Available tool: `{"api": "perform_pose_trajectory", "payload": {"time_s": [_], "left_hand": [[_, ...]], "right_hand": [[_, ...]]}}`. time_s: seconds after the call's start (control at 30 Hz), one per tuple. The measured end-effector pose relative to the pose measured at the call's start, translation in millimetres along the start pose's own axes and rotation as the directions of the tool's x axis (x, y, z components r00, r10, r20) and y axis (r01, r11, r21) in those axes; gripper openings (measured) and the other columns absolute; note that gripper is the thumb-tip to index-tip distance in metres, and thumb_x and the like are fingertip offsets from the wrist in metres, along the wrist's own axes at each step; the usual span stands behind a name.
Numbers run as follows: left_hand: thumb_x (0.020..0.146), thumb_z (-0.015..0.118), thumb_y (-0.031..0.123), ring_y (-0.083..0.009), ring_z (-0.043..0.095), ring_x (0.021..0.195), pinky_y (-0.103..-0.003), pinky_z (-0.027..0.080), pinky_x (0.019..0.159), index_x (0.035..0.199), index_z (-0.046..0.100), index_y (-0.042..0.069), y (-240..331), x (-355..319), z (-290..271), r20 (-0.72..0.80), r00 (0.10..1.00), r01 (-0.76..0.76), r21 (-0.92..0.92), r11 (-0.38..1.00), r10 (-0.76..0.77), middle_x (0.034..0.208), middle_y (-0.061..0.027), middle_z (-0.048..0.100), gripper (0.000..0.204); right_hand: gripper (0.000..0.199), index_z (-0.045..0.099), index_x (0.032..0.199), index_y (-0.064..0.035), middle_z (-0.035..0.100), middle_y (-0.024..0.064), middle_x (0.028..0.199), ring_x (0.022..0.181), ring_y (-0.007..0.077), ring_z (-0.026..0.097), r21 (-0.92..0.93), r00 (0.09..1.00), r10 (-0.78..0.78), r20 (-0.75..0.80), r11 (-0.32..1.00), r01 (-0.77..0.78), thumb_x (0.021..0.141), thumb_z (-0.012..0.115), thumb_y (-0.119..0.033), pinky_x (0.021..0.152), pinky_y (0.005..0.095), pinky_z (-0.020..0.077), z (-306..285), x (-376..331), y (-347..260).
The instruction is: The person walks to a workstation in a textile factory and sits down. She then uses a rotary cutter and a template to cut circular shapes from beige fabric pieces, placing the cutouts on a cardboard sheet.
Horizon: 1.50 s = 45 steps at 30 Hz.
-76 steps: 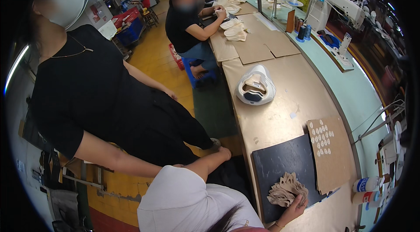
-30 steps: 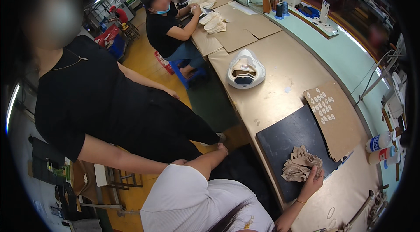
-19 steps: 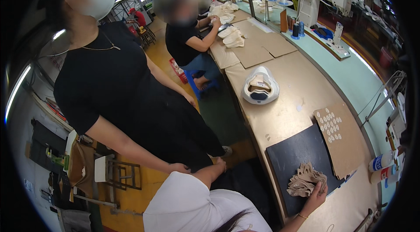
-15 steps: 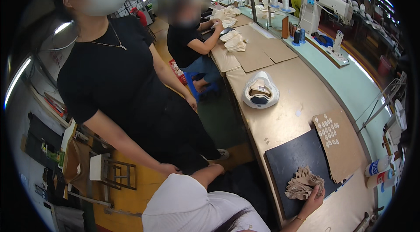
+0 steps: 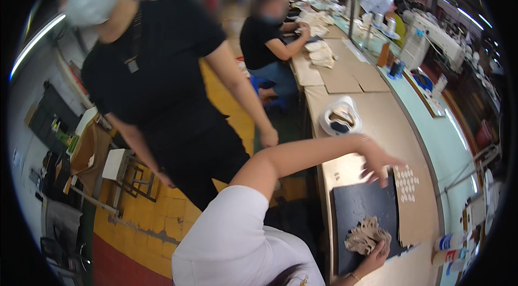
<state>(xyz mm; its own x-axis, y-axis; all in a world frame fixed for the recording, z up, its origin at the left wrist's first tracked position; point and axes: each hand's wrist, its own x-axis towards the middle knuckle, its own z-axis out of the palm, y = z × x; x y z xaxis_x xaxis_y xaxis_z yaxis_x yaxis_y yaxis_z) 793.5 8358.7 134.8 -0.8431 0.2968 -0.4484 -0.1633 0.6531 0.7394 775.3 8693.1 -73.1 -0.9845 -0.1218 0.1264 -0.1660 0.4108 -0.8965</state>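
Note:
My right hand (image 5: 373,259) is closed around a bundle of beige fabric pieces (image 5: 362,236) with fanned, ruffled edges. The bundle rests on a black mat (image 5: 348,200) at the table's near end. Reaching across from the left, my left hand (image 5: 377,159) hovers over the mat's far edge with fingers apart and nothing in it. Its fingertips come close to a brown cardboard sheet (image 5: 418,221) that carries rows of small white oval stickers (image 5: 407,183). Just beyond my left hand stands a white shoe-shaped piece (image 5: 329,119) with a cream lining and a dark insert.
A masked person in black (image 5: 156,70) stands at my left. Farther along the table (image 5: 377,111), a seated person (image 5: 264,43) handles cream fabric pieces (image 5: 322,54). Bottles (image 5: 450,241) stand at the right edge, a sewing machine (image 5: 431,38) at the far right, a stool (image 5: 127,170) at the left.
My left arm has swung up from beside my body and now stretches over the table. The view has shifted. My right hand still grips the fabric bundle. The standing person has shifted posture.

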Motion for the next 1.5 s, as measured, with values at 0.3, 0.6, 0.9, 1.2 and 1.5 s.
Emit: {"api": "perform_pose_trajectory", "payload": {"time_s": [0.3,0.6,0.9,1.2,1.5], "left_hand": [[0.086,0.07,0.032,-0.036,0.071,0.094,-0.043,0.053,0.088,0.154,0.012,0.01,154.8,147.1,-65.4,-0.448,0.749,-0.294,0.435,0.851,0.488,0.118,-0.0245,0.066,0.092],[0.094,0.06,0.02,-0.0302,0.058,0.109,-0.04,0.047,0.096,0.128,0.057,0.002,-41.2,141.6,150.8,-0.555,0.677,-0.586,-0.008,0.81,0.484,0.116,-0.0165,0.06,0.038],[0.092,0.06,0.014,-0.0305,0.059,0.101,-0.042,0.046,0.091,0.101,0.067,0.002,-82.0,142.6,201.9,-0.672,0.591,-0.404,0.233,0.885,0.446,0.099,-0.0126,0.064,0.016],[0.092,0.061,0.018,-0.0312,0.058,0.098,-0.042,0.043,0.091,0.096,0.069,0.004,-74.5,149.1,196.3,-0.631,0.607,-0.424,0.256,0.869,0.483,0.098,-0.011,0.066,0.017],[0.093,0.06,0.024,-0.0298,0.057,0.095,-0.041,0.043,0.089,0.094,0.07,0.007,-77.1,150.7,194.7,-0.584,0.647,-0.371,0.319,0.872,0.49,0.095,-0.0087,0.065,0.02]], "right_hand": [[0.038,0.062,0.11,0.008,0.07,0.0143,0.099,0.087,0.0204,0.063,0.211,0.997,-0.074,0.029,0.975,0.067,0.098,0.063,-0.029,0.081,0.0321,0.05,10.9,-1.7,-2.7],[0.032,0.065,0.108,0.0058,0.069,0.0122,0.096,0.087,0.0174,0.062,0.221,0.999,-0.051,-0.015,0.974,0.053,0.096,0.067,-0.023,0.081,0.0309,0.0495,11.5,0.7,2.7],[0.029,0.065,0.108,0.006,0.07,0.0108,0.096,0.087,0.0161,0.062,0.314,1.0,0.015,0.022,0.949,-0.021,0.095,0.067,-0.02,0.081,0.0301,0.0506,15.9,-5.5,4.0],[0.029,0.066,0.107,0.0049,0.07,0.0133,0.095,0.087,0.0204,0.065,0.12,0.999,-0.038,-0.037,0.992,0.043,0.092,0.069,-0.02,0.081,0.0329,0.0513,7.5,-3.2,-1.1],[0.028,0.065,0.108,0.0056,0.07,0.0134,0.099,0.089,0.0195,0.064,0.199,1.0,0.004,-0.022,0.98,0.0,0.093,0.068,-0.018,0.083,0.0324,0.0511,10.4,-3.4,1.7]]}}
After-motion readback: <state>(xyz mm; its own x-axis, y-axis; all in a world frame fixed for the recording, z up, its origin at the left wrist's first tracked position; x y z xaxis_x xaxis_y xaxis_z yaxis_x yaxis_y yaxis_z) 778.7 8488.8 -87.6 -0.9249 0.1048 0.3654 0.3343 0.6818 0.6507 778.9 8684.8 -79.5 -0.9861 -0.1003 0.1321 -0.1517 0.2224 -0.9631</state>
